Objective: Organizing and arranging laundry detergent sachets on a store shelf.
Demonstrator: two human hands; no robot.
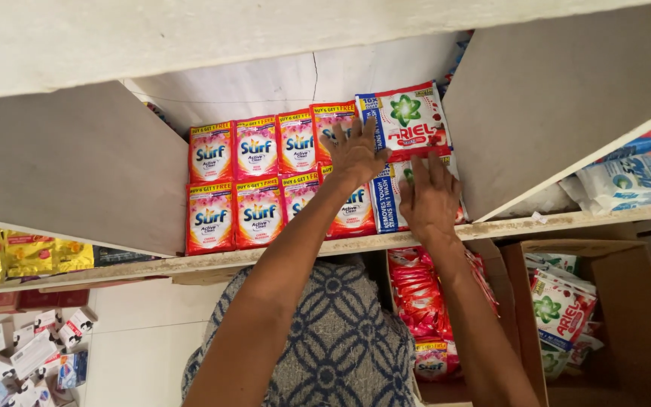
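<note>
So closest to the camera you've got the person's lap in a blue-and-white patterned cloth (340,339), and right next to it a cardboard box (518,316) on the floor, stuffed with more pink and red detergent sachets (423,301), with a second open box (627,301) holding white-and-green packs (559,309) further to the right of that. Up from there is the shelf edge (152,265), and that's where both arms go. The right hand (429,197) is flat, fingers spread, pressing on the lower blue-and-white sachet (383,197) at the right end of the rows. The left hand (356,151) is a bit farther in, fingers also splayed, resting across the top row where the pink sachets (256,147) meet the upper white-and-green sachet (410,117). Neither hand is pinching anything, just palms down on the packs. That upper sachet sits just beyond and to the right of the left hand, standing upright with its long axis running up the shelf's back wall, so the left hand is the nearer one. Far left of the pink rows there are some yellow packs (9,256) on the same shelf.
</note>
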